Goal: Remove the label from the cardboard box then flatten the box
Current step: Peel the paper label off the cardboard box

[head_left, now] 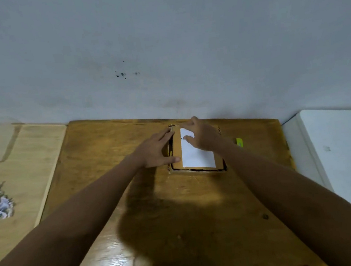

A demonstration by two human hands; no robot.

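The cardboard box (196, 150) is lying at the table's (178, 208) far edge, mid-frame; the label (197, 157) is sitting on it.

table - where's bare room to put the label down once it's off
Bare wood on the table left of the left hand, and the wide near stretch below the box. Right of the box is tighter: a yellow item by the edge.
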